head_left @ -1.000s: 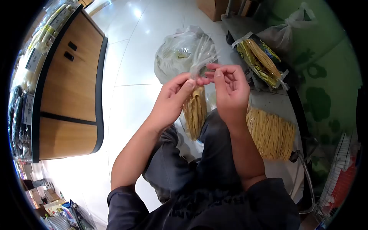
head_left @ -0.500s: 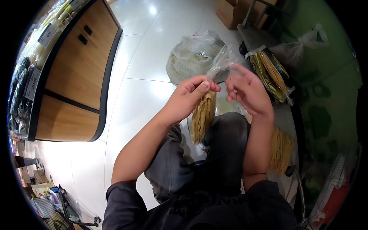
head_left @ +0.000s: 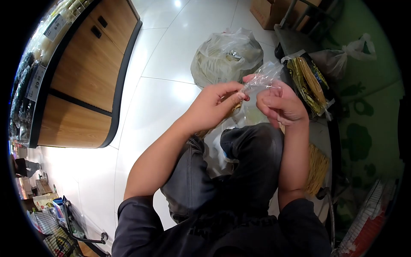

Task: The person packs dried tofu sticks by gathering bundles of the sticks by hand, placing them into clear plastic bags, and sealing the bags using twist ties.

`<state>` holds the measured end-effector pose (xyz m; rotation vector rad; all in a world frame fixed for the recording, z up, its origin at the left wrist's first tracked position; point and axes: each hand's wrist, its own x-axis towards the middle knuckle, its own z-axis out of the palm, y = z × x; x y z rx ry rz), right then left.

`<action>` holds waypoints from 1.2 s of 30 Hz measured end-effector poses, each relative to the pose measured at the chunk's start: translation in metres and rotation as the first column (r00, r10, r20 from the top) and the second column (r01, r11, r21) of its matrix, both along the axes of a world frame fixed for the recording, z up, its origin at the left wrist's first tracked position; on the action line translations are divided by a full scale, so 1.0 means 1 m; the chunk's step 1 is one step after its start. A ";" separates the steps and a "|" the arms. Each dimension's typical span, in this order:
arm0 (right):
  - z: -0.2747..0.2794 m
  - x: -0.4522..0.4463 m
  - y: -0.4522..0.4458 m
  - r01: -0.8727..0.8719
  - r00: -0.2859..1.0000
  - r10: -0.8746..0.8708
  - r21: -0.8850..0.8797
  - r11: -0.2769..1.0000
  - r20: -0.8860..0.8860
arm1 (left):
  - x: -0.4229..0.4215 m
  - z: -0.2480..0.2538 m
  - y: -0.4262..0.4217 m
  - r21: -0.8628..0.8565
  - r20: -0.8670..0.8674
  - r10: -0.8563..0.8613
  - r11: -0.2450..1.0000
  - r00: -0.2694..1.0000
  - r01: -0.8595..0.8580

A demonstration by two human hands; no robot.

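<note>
Drawn in and tilted since the earlier frame, the clear bag (head_left: 268, 75) no longer hung with its yellow filling in full sight; its loose top had swung over toward the right hand (head_left: 284, 103), and the bundle of yellow sticks (head_left: 236, 109) had mostly gone behind the left hand (head_left: 217, 106). Half a second before, the right hand had been raised with its fingers blurred; now its index finger reached behind the film toward the left hand while the other fingers curled in.

The left hand was clamped on the gathered neck of the clear bag, thumb against fingers, above the gap between the person's knees (head_left: 258, 144). Film crossed the right hand's fingers, but whether they were pinched on it could not be told.

Beyond the hands, a large translucent bag (head_left: 218, 58) sat on the tiled floor (head_left: 171, 45). To its right, an open gold and black packet (head_left: 311, 85) with pale yellow sticks showing lay by the near end of a grey platform (head_left: 295, 40), and a knotted bag (head_left: 335, 61) was just beside it. More yellow strands (head_left: 317, 170) lay just beyond the right forearm, partly hidden by it. A cardboard box (head_left: 262, 14) stood past the far end of the platform. At left, a wooden cabinet (head_left: 81, 77) carried packaged goods and price labels (head_left: 36, 82) along its outer side.
</note>
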<state>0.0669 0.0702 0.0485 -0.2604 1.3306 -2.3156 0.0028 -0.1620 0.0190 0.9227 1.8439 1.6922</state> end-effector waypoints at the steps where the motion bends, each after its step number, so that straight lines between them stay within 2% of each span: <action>1: -0.001 -0.001 -0.007 0.059 0.998 -0.059 0.021 0.998 0.010 | 0.000 -0.001 0.001 -0.007 -0.038 0.034 0.999 0.999 -0.034; 2: -0.002 -0.002 -0.010 0.116 0.993 -0.117 0.044 0.992 0.020 | 0.000 0.000 0.002 -0.003 -0.035 0.036 0.999 0.999 -0.036; 4: -0.006 -0.003 -0.010 0.139 0.990 -0.139 0.026 0.990 0.011 | 0.000 0.009 0.003 -0.103 -0.344 0.069 0.989 0.937 -0.110; 5: -0.009 -0.004 -0.010 0.164 0.986 -0.164 0.003 0.986 -0.003 | 0.000 0.008 0.004 -0.100 -0.342 0.074 0.988 0.937 -0.115; 7: -0.014 -0.006 -0.010 0.182 0.983 -0.182 -0.053 0.982 0.002 | -0.001 0.006 0.008 -0.083 -0.452 0.164 0.971 0.877 -0.224; 9: -0.016 -0.004 -0.013 0.199 0.980 -0.199 -0.112 0.974 0.011 | -0.001 0.004 0.010 -0.089 -0.472 0.204 0.957 0.858 -0.277; 11: -0.016 -0.002 -0.019 0.321 0.947 -0.313 -0.142 0.936 0.078 | 0.001 0.002 0.012 -0.096 -0.490 0.241 0.940 0.838 -0.327; 13: -0.020 0.001 -0.022 0.361 0.932 -0.348 -0.177 0.916 0.101 | 0.004 0.001 0.015 -0.072 -0.609 0.330 0.883 0.721 -0.464; 14: -0.022 0.002 -0.024 0.402 0.915 -0.384 -0.213 0.891 0.121 | 0.004 0.000 0.016 -0.072 -0.606 0.333 0.881 0.722 -0.467; 16: -0.021 0.006 -0.026 0.421 0.907 -0.400 -0.216 0.881 0.135 | 0.003 -0.001 0.018 0.038 -0.681 0.401 0.855 0.613 -0.517; 20: -0.025 0.005 -0.024 0.411 0.910 -0.385 -0.220 0.885 0.150 | -0.002 -0.003 0.015 -0.014 -0.730 0.357 0.845 0.582 -0.535; 22: -0.025 0.005 -0.021 0.392 0.918 -0.365 -0.201 0.898 0.157 | -0.010 -0.007 0.012 0.067 -0.748 0.333 0.898 0.574 -0.434; 23: -0.024 0.003 -0.020 0.372 0.925 -0.346 -0.185 0.910 0.159 | -0.013 -0.009 0.012 0.066 -0.746 0.335 0.897 0.576 -0.437; 25: -0.023 -0.006 -0.014 0.339 0.934 -0.317 -0.127 0.932 0.166 | -0.020 -0.016 0.012 0.026 -0.663 0.272 0.939 0.698 -0.342; 29: -0.030 -0.033 -0.012 0.272 0.938 -0.261 -0.016 0.962 0.227 | -0.038 -0.035 0.010 0.015 -0.610 0.224 0.962 0.761 -0.271; 31: -0.044 -0.050 -0.008 0.216 0.950 -0.216 0.024 0.976 0.224 | -0.053 -0.047 0.009 -0.107 -0.550 0.094 0.978 0.830 -0.181; 32: -0.052 -0.058 -0.003 0.170 0.961 -0.179 0.062 0.984 0.212 | -0.060 -0.053 0.008 -0.094 -0.556 0.084 0.982 0.827 -0.163; 34: -0.063 -0.071 -0.006 0.187 0.955 -0.207 0.109 0.976 0.213 | -0.075 -0.063 0.010 -0.124 -0.308 -0.001 0.991 0.952 -0.040; 36: -0.070 -0.081 -0.015 0.187 0.945 -0.213 0.123 0.975 0.249 | -0.087 -0.061 0.008 -0.279 -0.055 -0.047 0.960 0.997 0.030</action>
